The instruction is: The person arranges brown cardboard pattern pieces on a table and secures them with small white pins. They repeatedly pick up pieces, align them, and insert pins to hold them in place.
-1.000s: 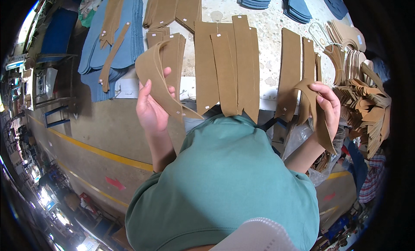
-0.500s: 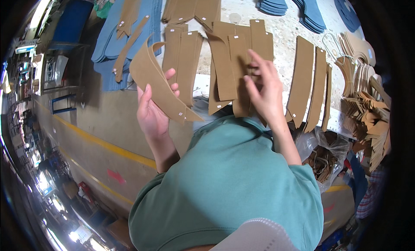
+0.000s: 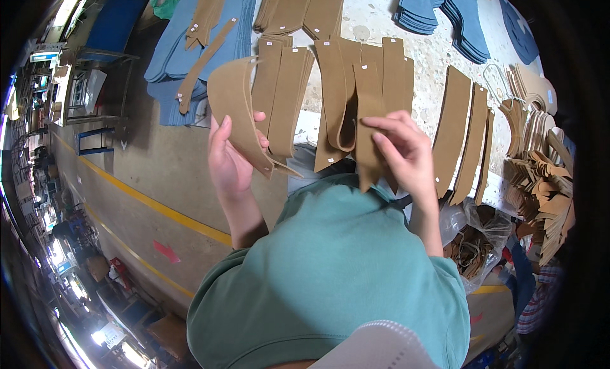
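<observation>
My left hand (image 3: 230, 161) grips a few curved brown leather-like strips (image 3: 234, 93), which arch up over the table's near edge. Their lower ends, one bearing a small white sticker, poke out below my fingers. With thumb and fingers, my right hand (image 3: 412, 154) pinches another brown strip (image 3: 368, 147), its pointed end hanging toward me. Just left of that, a strip (image 3: 333, 96) curls up at its near end, over a further pointed strip. A stack of brown strips (image 3: 290, 93) lies between my two hands, nearer the left one.
Brown strips (image 3: 452, 131) lie in a row at right, beside bundles of tan cut pieces (image 3: 540, 185). Blue cut pieces (image 3: 168, 64) are piled at far left, more blue stacks (image 3: 416, 10) at the back. Below the speckled table's (image 3: 422, 58) right edge hangs a clear plastic bag (image 3: 473, 242).
My right hand has closed on a strip and drawn its end toward me. The strip to its left now curls up. My left hand still holds its strips.
</observation>
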Demonstrator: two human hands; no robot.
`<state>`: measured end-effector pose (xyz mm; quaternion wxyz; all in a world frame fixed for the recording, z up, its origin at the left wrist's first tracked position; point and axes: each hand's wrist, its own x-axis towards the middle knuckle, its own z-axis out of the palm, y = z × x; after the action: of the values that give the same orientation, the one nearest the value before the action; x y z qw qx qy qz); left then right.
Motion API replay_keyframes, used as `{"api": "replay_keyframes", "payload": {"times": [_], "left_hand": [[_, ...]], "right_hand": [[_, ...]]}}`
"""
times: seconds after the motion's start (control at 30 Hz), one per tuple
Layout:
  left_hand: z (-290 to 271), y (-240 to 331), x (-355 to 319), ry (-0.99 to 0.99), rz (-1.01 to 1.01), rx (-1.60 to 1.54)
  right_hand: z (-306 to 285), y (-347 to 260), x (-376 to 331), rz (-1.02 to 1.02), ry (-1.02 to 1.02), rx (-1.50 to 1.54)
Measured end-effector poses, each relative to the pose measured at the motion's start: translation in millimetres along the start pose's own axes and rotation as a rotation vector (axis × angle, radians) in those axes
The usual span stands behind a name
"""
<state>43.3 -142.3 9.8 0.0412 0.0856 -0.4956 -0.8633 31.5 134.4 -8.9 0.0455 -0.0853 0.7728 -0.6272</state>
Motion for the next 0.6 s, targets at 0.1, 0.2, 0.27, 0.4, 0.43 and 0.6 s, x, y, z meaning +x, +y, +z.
{"api": "replay_keyframes", "payload": {"times": [0.1, 0.2, 0.27, 0.4, 0.43, 0.6], "left_hand": [[-1.1, -1.0, 0.9, -0.007, -0.007, -0.012], [-0.2, -2.2, 2.1, -0.021, 0.007, -0.015], [1.2, -2.8, 2.3, -0.021, 0.008, -0.016], [1.6, -4.1, 1.1, -0.010, 0.001, -0.022], [0.8, -3.6, -0.1, -0.006, 0.000, -0.020], [-3.2, -3.8, -2.3, -0.022, 0.002, -0.019]], "right_hand": [[-20.5, -14.1, -1.3, -0.083, -0.075, 0.430], [-30.1, -26.5, 7.1, -0.019, -0.115, 0.515], [-25.6, -30.9, 14.0, 0.099, -0.123, 0.596], [-4.2, -28.8, 22.4, -0.044, -0.144, 0.540], [2.0, -26.2, 22.9, -0.047, -0.152, 0.502], [25.7, -5.2, 25.0, 0.028, 0.028, -0.195]]}}
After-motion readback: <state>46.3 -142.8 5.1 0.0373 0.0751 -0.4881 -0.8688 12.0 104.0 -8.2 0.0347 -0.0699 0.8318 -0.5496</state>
